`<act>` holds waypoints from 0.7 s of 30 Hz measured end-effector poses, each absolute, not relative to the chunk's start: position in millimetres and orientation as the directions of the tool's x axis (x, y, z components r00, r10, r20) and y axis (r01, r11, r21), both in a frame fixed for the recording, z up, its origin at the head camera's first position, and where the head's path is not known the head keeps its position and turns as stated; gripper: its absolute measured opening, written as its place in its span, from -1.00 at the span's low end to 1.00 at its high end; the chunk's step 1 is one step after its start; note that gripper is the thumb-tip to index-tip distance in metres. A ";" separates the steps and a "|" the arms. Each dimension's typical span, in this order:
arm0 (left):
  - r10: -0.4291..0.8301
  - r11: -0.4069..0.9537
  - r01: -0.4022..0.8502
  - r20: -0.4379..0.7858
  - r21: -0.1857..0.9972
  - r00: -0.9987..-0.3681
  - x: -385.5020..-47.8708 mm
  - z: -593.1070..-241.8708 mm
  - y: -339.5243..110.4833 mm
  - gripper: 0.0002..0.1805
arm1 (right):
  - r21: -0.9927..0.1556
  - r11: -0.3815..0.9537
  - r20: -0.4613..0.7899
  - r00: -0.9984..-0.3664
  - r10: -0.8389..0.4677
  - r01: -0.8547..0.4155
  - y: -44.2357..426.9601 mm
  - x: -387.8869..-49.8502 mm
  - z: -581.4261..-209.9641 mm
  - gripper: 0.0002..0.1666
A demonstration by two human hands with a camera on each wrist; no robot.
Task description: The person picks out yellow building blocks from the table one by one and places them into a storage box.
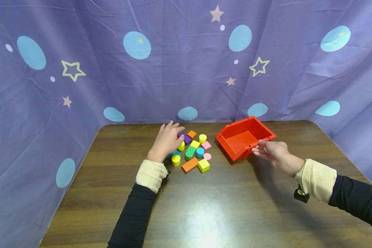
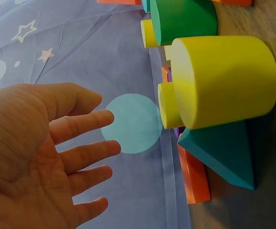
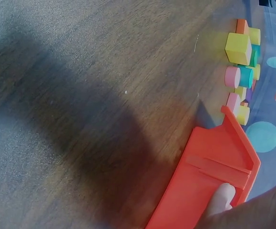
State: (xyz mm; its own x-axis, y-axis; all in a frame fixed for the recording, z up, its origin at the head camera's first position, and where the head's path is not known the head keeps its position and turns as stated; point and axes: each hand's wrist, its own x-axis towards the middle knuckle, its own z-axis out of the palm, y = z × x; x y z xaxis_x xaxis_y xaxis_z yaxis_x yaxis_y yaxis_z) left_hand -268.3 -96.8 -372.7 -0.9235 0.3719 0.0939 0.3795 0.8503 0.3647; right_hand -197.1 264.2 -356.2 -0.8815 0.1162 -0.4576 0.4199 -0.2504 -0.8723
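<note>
My left hand (image 1: 165,142) hovers over the left side of a pile of coloured blocks, fingers spread and holding nothing. In the left wrist view its palm and loosely extended fingers are apart from a yellow cylinder (image 2: 228,81) and a teal triangular block (image 2: 228,152). Around it lie an orange block (image 1: 190,165), a green block (image 1: 190,152), a yellow cube (image 1: 204,165) and a purple block (image 1: 186,138), partly hidden. My right hand (image 1: 276,155) grips the near right rim of a red plastic bin (image 1: 240,140), its open top showing no blocks inside.
The wooden table (image 1: 117,199) ends at a purple curtain (image 1: 179,75) with stars and blue ovals at the back and sides. Pink blocks (image 1: 206,145) and a blue cylinder (image 1: 199,152) sit on the pile's right, close to the bin.
</note>
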 end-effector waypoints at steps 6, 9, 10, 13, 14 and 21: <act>0.373 0.850 0.374 0.076 0.371 -0.925 -268.2 -371.5 -96.5 -0.53 | -0.869 -0.266 -0.458 -0.881 0.115 0.417 263.4 -197.3 -355.6 -0.88; 0.373 0.851 0.372 0.071 0.369 -0.925 -268.5 -371.4 -96.3 -0.53 | -0.865 -0.279 -0.460 -0.880 0.115 0.416 263.1 -197.2 -356.0 -0.91; 0.373 0.852 0.372 0.070 0.368 -0.925 -268.6 -371.6 -96.2 -0.53 | -0.864 -0.286 -0.461 -0.880 0.115 0.415 263.1 -197.2 -356.1 -0.91; 0.371 0.851 0.370 0.072 0.372 -0.926 -268.6 -371.7 -96.3 -0.53 | -0.857 -0.309 -0.464 -0.878 0.115 0.412 263.2 -197.7 -356.0 -0.89; 0.370 0.851 0.369 0.072 0.373 -0.926 -268.6 -371.8 -96.4 -0.53 | -0.854 -0.317 -0.466 -0.877 0.116 0.412 263.0 -197.7 -355.6 -0.88; 0.370 0.849 0.372 0.080 0.374 -0.926 -269.1 -371.9 -97.1 -0.53 | -0.832 -0.383 -0.476 -0.871 0.120 0.402 264.6 -199.5 -354.7 -0.88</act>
